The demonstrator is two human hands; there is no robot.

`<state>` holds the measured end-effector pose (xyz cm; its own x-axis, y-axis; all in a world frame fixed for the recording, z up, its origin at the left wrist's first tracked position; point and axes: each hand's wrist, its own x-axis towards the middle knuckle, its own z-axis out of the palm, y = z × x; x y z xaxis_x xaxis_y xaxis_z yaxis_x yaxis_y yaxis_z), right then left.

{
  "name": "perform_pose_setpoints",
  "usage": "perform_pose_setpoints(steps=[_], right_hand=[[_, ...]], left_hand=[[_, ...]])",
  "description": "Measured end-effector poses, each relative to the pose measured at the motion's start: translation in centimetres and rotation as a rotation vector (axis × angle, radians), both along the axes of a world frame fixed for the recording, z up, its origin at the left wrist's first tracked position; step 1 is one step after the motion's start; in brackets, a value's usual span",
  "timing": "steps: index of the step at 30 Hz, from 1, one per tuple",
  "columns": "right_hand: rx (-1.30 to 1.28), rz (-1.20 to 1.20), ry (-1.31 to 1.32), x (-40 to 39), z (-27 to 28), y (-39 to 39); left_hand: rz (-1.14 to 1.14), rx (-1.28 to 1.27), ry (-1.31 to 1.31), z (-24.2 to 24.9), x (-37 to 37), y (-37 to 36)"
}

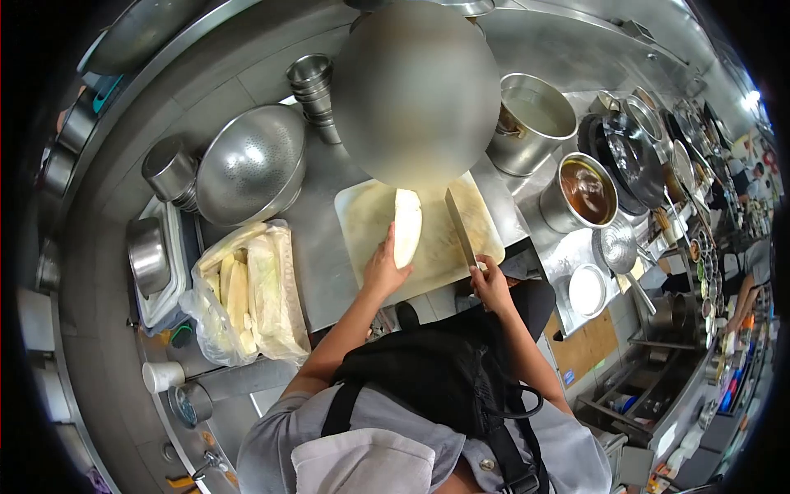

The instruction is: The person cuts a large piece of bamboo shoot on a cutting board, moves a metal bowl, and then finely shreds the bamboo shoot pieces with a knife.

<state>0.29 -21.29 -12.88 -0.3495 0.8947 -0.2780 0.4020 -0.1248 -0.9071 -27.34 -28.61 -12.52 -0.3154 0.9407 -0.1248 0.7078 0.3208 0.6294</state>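
My left hand (387, 267) is closed around the lower end of a long, pale, peeled vegetable (407, 226), which looks like a bamboo shoot. The vegetable points away from me over the left half of a worn white cutting board (362, 226). In my right hand (491, 284) is the handle of a kitchen knife (461, 229). Its blade points away from me over the board's right part, apart from the vegetable. A round blurred patch covers the far edge of the board and whatever lies behind it.
Left of the board, an open plastic bag (276, 288) holds several similar long pieces. Behind it stand a large perforated bowl (251, 165) and stacked metal cups (311, 78). To the right are a tall pot (539, 115), a pot of brown liquid (564, 202) and a strainer (615, 247).
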Motion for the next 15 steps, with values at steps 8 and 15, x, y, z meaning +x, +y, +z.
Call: perform_pose_setpoints(steps=[8, 15], right_hand=[[-0.235, 0.103, 0.078, -0.6, 0.9, -0.4], [-0.102, 0.136, -0.062, -1.6, 1.7, -1.1]], left_hand=[[-0.014, 0.143, -0.817, -1.0, -4.1, 0.1], [0.224, 0.055, -1.394, 3.7, -6.3, 1.0]])
